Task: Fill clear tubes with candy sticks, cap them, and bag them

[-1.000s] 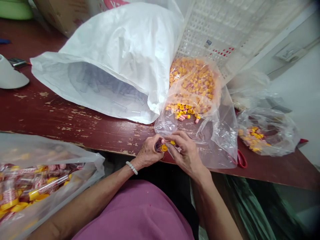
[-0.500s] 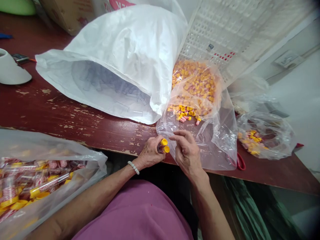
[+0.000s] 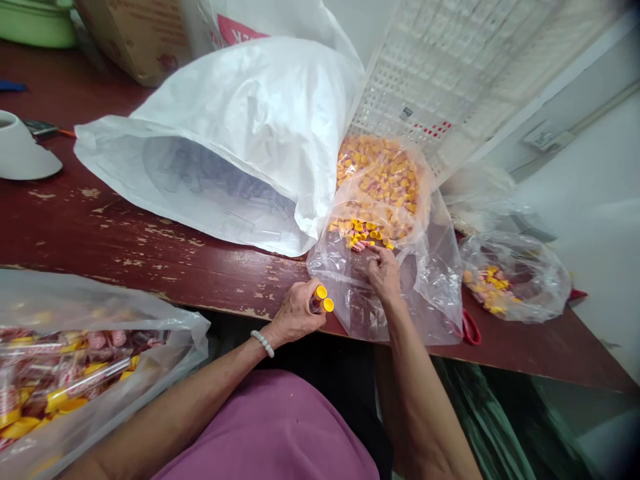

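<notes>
My left hand (image 3: 296,313) is closed at the table's front edge round two small tubes with yellow caps (image 3: 321,300). My right hand (image 3: 384,272) reaches forward onto the clear plastic bag (image 3: 430,293) and its fingertips pinch at the loose yellow caps (image 3: 361,230) spilling from the bag's mouth. What the fingers hold is too small to make out. More yellow and pink caps (image 3: 383,175) fill the back of that bag.
A large white sack (image 3: 240,133) lies open on the worn red table (image 3: 125,247). A bag of filled tubes (image 3: 65,373) sits at my left. A second small bag of caps (image 3: 510,280), a white crate (image 3: 450,73) and a cardboard box (image 3: 135,33) stand behind.
My right hand left the tubes and reached forward to the caps in the clear bag. My left hand kept hold of the two capped tubes.
</notes>
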`<state>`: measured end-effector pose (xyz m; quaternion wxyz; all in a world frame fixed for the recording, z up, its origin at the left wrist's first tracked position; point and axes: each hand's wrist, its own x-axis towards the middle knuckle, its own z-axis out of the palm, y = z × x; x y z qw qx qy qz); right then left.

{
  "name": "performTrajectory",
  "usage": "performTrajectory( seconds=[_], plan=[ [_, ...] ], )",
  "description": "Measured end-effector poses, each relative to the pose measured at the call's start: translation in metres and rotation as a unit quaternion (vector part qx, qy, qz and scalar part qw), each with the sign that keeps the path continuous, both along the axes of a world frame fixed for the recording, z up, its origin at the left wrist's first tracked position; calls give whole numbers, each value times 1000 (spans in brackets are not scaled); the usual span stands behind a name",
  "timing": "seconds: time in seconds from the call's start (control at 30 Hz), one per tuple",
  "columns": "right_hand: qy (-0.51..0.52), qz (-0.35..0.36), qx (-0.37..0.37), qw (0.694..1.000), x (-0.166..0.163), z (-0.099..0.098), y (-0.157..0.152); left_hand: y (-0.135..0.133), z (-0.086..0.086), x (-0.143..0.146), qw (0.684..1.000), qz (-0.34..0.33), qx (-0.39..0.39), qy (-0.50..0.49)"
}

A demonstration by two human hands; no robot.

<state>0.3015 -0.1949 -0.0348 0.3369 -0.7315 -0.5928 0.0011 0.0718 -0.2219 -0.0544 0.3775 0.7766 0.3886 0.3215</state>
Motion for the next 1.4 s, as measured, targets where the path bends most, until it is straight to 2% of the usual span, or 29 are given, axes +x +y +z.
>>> performTrajectory(
  seconds=[0.13, 0.3, 0.4, 0.5, 0.57, 0.67, 0.77, 0.97, 1.13, 1.3, 1.4],
  plan=[
    [-16, -25, -24, 999, 32, -17, 40, 0, 1, 1, 1000, 1, -1, 7],
    [-16, -30, -48, 998, 41, -27, 53, 0, 0, 1, 1000, -2, 9, 14],
    [4, -41, -39, 998, 36, -23, 39, 1, -1, 1, 1000, -3, 15, 14],
    [29, -19, -30, 999, 18, -8, 9, 1, -2, 0, 1000, 3, 18, 17],
    [51, 29, -32, 998, -2, 8, -18, 1, -1, 0, 1000, -1, 14, 15],
    [81, 139, -23, 987, -37, 32, -55, 1, 0, -1, 1000, -12, 7, 8],
    [65, 220, -16, 973, -65, 48, -78, 0, 0, -1, 1000, -18, 1, -4],
    [-37, 276, -26, 960, -86, 55, -86, 0, 0, -2, 1000, -24, -9, -11],
    [-27, 271, -9, 962, -86, 62, -88, 1, 0, -2, 999, -29, 10, -25],
    [-45, 294, -69, 952, -93, 54, -89, 2, -2, -1, 998, -35, 25, -35],
    [-40, 302, -72, 950, -98, 51, -86, 2, -4, 0, 997, -42, 40, -45]
  ],
)
